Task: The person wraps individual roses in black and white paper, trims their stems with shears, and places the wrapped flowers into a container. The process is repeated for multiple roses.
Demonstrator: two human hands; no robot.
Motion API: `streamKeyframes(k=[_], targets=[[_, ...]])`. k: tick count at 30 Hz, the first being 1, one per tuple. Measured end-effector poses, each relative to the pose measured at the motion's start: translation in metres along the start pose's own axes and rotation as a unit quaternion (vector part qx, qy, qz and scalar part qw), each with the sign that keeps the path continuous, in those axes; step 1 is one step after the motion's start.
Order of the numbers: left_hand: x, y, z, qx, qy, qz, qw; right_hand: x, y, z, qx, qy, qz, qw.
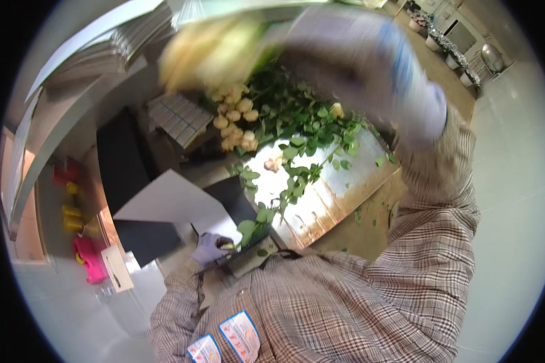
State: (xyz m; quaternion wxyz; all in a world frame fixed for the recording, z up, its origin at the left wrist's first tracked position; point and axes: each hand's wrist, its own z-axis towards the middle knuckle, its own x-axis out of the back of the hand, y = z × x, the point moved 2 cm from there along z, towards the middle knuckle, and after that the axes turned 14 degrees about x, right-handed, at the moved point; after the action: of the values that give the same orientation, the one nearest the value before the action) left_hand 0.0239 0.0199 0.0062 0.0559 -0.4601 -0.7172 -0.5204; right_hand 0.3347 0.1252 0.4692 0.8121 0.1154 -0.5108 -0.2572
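Observation:
My right hand (345, 56), in a pale glove with blue marks, is raised close to the camera and blurred by motion. It holds a cream-yellow rose (213, 52) at its green stem end. Lower down, my left hand (209, 249), in a lilac glove, curls its fingers around the pale end of a leafy rose stem (250, 229). This hand lies at the lower edge of a folded white sheet (175, 197), which rests over a black surface. Part of the grip is hidden by the fingers.
Peach roses (234, 115) and leafy stems (295, 104) lie on a wet, rust-stained metal tabletop (340, 159). A bundled stack (181, 118) sits beside them. Cardboard sheets (113, 50) fill a shelf at upper left. A pink tape dispenser (88, 261) stands left; potted plants (449, 50) line the far floor.

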Motion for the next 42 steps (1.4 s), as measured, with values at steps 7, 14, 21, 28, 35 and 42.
streamKeyframes(k=[7, 14, 21, 28, 35, 42], targets=[[-0.006, 0.000, -0.017, -0.018, 0.103, 0.039, 0.994, -0.244, -0.200, -0.043, -0.028, -0.310, 0.477, 0.822], [-0.006, 0.006, -0.039, 0.063, 0.200, 0.025, 0.977, -0.366, -0.277, -0.124, -0.044, -0.208, 0.487, 0.847], [0.000, 0.005, -0.032, 0.066, 0.186, 0.052, 0.979, -0.371, -0.278, -0.111, 0.061, -0.266, 0.398, 0.876], [0.018, 0.008, -0.013, 0.135, 0.013, 0.061, 0.989, -0.363, -0.278, -0.097, 0.108, -0.347, 0.390, 0.846], [0.034, 0.004, 0.030, 0.226, -0.166, -0.031, 0.960, -0.352, -0.286, -0.074, 0.161, -0.420, 0.472, 0.758], [0.038, 0.009, 0.035, 0.213, -0.177, 0.009, 0.961, -0.353, -0.297, -0.078, 0.127, -0.418, 0.463, 0.771]])
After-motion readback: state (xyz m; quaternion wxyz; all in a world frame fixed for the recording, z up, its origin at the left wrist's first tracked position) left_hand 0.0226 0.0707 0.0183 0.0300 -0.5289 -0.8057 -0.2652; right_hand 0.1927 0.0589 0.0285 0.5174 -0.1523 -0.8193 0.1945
